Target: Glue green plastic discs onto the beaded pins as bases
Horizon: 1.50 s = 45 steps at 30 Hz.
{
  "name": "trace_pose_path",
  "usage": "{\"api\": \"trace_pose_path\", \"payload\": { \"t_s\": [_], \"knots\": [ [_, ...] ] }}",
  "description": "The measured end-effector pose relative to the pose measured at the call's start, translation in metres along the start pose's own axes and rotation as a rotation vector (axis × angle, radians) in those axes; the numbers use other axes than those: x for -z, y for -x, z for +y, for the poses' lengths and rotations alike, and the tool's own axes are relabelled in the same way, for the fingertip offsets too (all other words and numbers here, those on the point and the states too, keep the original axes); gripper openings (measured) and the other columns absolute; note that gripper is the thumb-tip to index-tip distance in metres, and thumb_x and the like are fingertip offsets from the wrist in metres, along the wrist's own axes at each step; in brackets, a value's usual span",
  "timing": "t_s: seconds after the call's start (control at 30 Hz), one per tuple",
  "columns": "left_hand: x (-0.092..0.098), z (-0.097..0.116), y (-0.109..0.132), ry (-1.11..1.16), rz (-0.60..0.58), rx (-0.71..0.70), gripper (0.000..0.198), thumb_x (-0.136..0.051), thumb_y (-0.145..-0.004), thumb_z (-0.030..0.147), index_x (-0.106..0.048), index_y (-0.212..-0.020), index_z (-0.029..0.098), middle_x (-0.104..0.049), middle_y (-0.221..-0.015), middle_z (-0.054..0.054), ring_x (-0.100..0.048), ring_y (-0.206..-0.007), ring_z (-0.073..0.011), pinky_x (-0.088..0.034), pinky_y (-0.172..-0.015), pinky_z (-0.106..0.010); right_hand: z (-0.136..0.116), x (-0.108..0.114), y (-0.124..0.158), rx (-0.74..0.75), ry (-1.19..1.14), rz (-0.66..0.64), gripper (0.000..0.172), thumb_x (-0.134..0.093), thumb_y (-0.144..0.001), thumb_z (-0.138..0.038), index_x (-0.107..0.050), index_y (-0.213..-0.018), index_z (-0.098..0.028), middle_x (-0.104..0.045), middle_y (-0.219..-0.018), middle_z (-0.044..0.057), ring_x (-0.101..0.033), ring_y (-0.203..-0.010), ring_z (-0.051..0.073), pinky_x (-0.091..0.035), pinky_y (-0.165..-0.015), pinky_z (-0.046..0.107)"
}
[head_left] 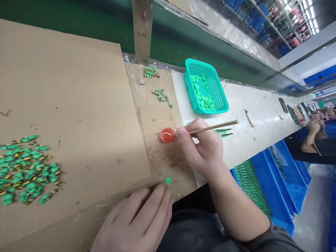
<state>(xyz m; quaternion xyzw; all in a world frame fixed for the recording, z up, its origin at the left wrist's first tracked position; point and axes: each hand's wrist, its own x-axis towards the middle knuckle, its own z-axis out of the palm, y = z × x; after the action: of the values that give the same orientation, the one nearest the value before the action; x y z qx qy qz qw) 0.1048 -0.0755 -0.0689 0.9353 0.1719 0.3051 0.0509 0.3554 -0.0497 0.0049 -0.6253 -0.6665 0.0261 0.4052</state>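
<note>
My worry is the cup [167,134] — it looks light and full of liquid, so a sideways nudge from the stick [212,128] could tip it over the cardboard [154,119]. My right hand [203,148] pinches that stick like a pen, tip dipped at the cup's rim. Nearer me than the cup, my left hand [136,220] lies flat — fingers [154,201] pressed together, just touching the green disc [168,180].

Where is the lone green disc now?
Head view, lower centre: the small green round disc lies on the brown cardboard sheet at the fingertips of the left hand, below the small red dish.
</note>
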Motion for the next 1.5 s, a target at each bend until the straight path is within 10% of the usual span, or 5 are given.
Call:
{"api": "trace_pose_path", "payload": {
  "t_s": [0.9, 1.13, 1.5],
  "knots": [
    [0.001, 0.006, -0.006, -0.035, 0.055, 0.040, 0.020, -0.071, -0.104, 0.017, -0.087, -0.115, 0.024, -0.087, -0.133, -0.003, -0.077, -0.097, -0.0246, -0.059, -0.072, -0.044, -0.001, -0.004, 0.001, 0.009, 0.004, -0.032, 0.031, -0.063, -0.120, -0.028, -0.055, -0.089, -0.027, -0.064, -0.076, -0.004, -0.065, -0.068, 0.013, -0.052, -0.066, 0.031],
    [-0.002, 0.012, 0.003, -0.011, 0.011, 0.071, 0.027, -0.081, -0.097, 0.019, -0.087, -0.122, 0.025, -0.085, -0.141, -0.006, -0.080, -0.099, -0.0305, -0.066, -0.079, -0.051, -0.023, 0.013, 0.053, 0.070, -0.184, 0.090, 0.008, -0.060, -0.117, -0.022, -0.065, -0.118, -0.028, -0.071, -0.084, 0.001, -0.069, -0.069, 0.019, -0.060, -0.059, 0.036],
    [-0.009, 0.019, 0.037, 0.081, -0.051, 0.097, 0.057, -0.087, -0.091, 0.018, -0.079, -0.144, 0.038, -0.072, -0.165, -0.001, -0.085, -0.122, -0.0375, -0.075, -0.099, -0.062, -0.030, 0.000, 0.101, 0.072, -0.179, 0.045, 0.014, -0.054, -0.118, -0.023, -0.059, -0.106, -0.028, -0.065, -0.074, -0.002, -0.062, -0.059, 0.015, -0.057, -0.053, 0.030]
  ]
}}
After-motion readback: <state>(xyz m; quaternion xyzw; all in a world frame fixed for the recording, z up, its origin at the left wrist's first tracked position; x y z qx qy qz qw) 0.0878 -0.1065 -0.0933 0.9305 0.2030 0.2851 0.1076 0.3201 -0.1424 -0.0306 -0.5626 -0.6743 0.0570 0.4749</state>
